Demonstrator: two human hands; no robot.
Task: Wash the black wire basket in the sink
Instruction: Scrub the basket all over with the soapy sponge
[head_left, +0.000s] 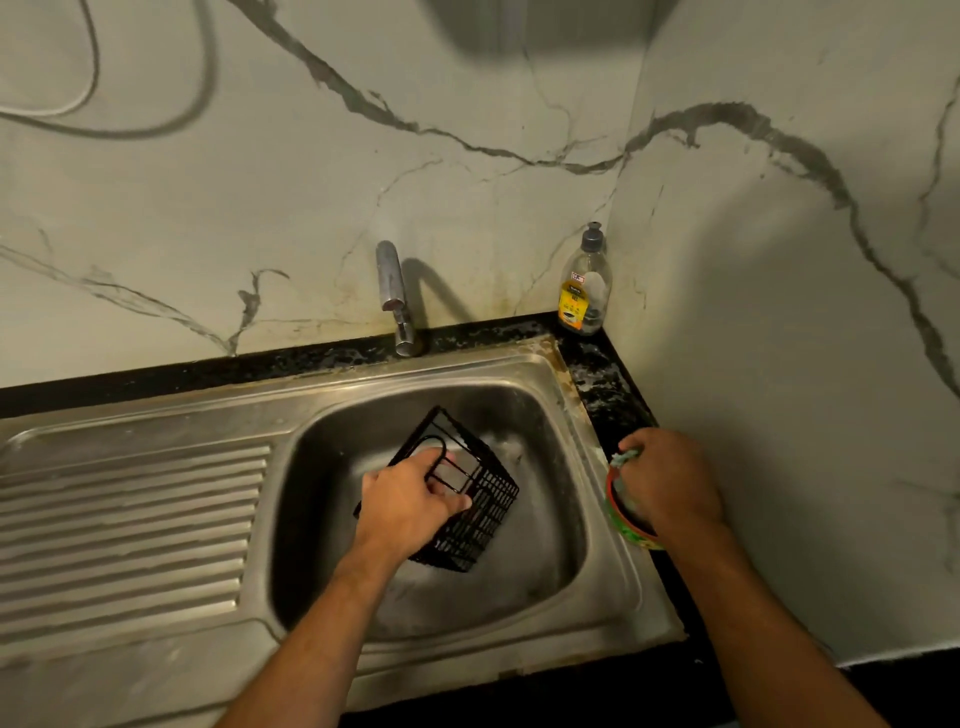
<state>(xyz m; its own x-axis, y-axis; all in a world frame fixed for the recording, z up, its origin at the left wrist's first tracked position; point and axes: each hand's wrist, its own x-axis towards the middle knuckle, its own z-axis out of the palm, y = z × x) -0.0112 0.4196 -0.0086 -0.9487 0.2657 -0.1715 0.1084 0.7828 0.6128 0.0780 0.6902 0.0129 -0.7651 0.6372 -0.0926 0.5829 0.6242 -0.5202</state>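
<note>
The black wire basket (478, 514) hangs tilted inside the steel sink (550, 395), its open top facing up and left. My left hand (410, 506) grips its rim and handle loop from the left. My right hand (670, 483) reaches into a small red and green tub (623, 525) on the counter at the sink's right edge, its fingers curled on a pale scrubber (623, 460) that is mostly hidden.
A chrome tap (395, 296) stands behind the sink. A nearly empty dish soap bottle (584, 283) sits in the back right corner on the black counter (597, 374). A ribbed draining board (130, 530) lies to the left. Marble walls close in behind and right.
</note>
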